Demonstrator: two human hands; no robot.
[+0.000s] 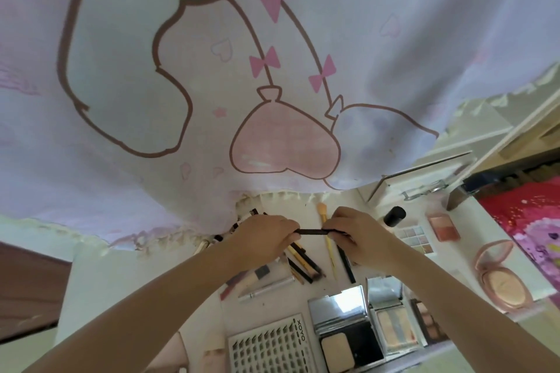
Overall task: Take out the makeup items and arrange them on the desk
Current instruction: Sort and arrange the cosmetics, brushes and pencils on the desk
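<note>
I have both hands, left hand [266,236] and right hand [357,236], pinching a black pencil [312,232] above the brushes [303,263]; a slip would scatter them

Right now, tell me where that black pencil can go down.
Both hands, left hand and right hand, hold the black pencil. Bare desk lies beyond it, left of the yellow brush. Crowded: brush pile, compacts.

A thin printed cloth curtain [212,70] is hanging matt and softly creased; the bench [309,209] is showing smooth, pale and matt; the open black compact [345,330] is gleaming with glossy mirror glass, and the round pink compact [500,275] is looking like shiny plastic
</note>
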